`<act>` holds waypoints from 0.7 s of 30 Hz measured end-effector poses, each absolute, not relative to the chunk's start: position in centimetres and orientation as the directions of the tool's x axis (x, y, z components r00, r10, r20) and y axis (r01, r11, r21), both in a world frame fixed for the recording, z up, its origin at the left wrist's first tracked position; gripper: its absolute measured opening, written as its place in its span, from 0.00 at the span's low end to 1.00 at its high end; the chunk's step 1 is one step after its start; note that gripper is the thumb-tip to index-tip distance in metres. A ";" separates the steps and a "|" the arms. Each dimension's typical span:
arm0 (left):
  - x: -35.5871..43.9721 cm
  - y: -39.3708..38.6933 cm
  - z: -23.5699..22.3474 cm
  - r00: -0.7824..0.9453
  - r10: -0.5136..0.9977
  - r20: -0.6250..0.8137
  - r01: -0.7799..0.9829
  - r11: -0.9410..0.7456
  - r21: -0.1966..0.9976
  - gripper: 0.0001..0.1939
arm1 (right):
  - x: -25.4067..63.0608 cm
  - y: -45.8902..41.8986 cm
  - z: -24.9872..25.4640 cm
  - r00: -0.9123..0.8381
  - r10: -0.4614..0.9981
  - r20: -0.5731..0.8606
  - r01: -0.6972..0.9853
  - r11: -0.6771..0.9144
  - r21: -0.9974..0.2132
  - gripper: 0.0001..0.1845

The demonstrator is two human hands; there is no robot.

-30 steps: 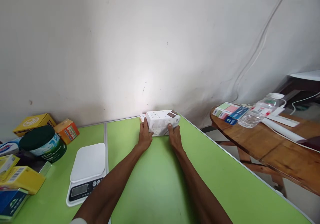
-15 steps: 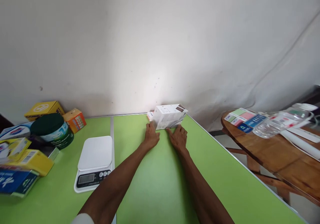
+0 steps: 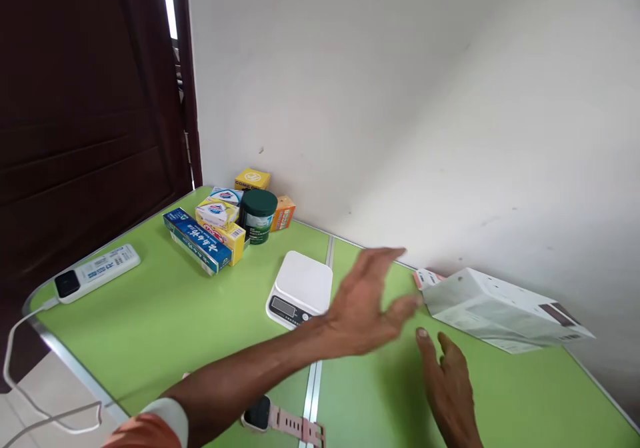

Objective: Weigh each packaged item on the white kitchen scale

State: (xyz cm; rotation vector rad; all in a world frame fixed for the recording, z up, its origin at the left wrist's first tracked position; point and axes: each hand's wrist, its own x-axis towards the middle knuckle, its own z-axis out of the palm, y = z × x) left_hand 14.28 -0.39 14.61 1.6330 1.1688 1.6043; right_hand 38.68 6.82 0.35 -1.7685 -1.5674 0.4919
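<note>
Left hand (image 3: 367, 305): raised above the green tabletop (image 3: 150, 315) at frame centre, forearm running in from the lower left, palm turned down, fingers spread and straight, holding nothing. It is motion-blurred. A white cuff shows at the lower left edge.

Right hand (image 3: 450, 385): low in the lower right of centre, fingers loosely apart and pointing up-frame, empty; whether it touches the tabletop cannot be told.

White carton (image 3: 500, 311): lies on its side at right of frame, near the wall, just beyond both hands and touched by neither. A dark patch marks its right end; fine print on its side is too small to read. A small red-and-white box (image 3: 425, 277) shows at its left end.

White digital scale (image 3: 301, 290): just left of the left hand, display towards the viewer.

Upper left of centre: a group of packages including a dark green-lidded tub (image 3: 259, 216), a yellow box (image 3: 253, 179) with partly legible "COME" lettering, an orange box (image 3: 284, 213), and a long blue carton (image 3: 196, 239) with unreadable script.

Far left: a white power strip (image 3: 97, 272) with cable. Bottom centre: a pink-strapped watch (image 3: 280, 421).
</note>
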 end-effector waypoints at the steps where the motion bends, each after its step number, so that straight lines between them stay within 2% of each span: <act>1: 11.9 -1.3 15.5 -0.189 0.823 0.535 0.241 -0.489 0.838 0.33 | 36.2 5.9 1.8 0.169 0.960 0.223 0.666 0.055 -0.744 0.60; 4: 4.3 -3.5 17.3 -0.479 0.623 0.619 0.417 -0.459 0.784 0.27 | 27.8 3.8 5.8 -0.034 0.952 0.304 0.512 0.278 -0.813 0.51; 6: -0.7 -4.6 17.8 -0.636 0.494 0.594 0.462 -0.373 0.805 0.28 | 22.0 2.9 7.5 -0.183 0.932 0.314 0.349 0.360 -0.865 0.47; 9: -7.8 -5.6 17.5 -0.719 0.373 0.587 0.542 -0.229 0.809 0.31 | 13.9 2.2 8.6 -0.386 0.862 0.327 0.211 0.428 -0.879 0.43; 11: -12.1 -5.7 16.6 -0.711 0.404 0.575 0.584 -0.116 0.803 0.33 | 9.4 2.2 8.7 -0.465 0.816 0.343 0.164 0.460 -0.872 0.45; 15: -18.3 -4.8 14.0 -0.677 0.618 0.401 0.553 0.066 0.831 0.42 | 3.4 3.4 7.9 -0.527 0.798 0.291 0.201 0.450 -0.870 0.53; 18: -20.1 -4.0 12.9 -0.573 0.761 0.302 0.572 0.108 0.813 0.49 | 1.7 4.4 7.0 -0.545 0.791 0.276 0.225 0.456 -0.861 0.50; 21: -20.4 -3.5 13.1 -0.444 0.875 0.193 0.650 0.166 0.741 0.50 | 1.4 4.8 6.2 -0.572 0.769 0.284 0.221 0.478 -0.850 0.45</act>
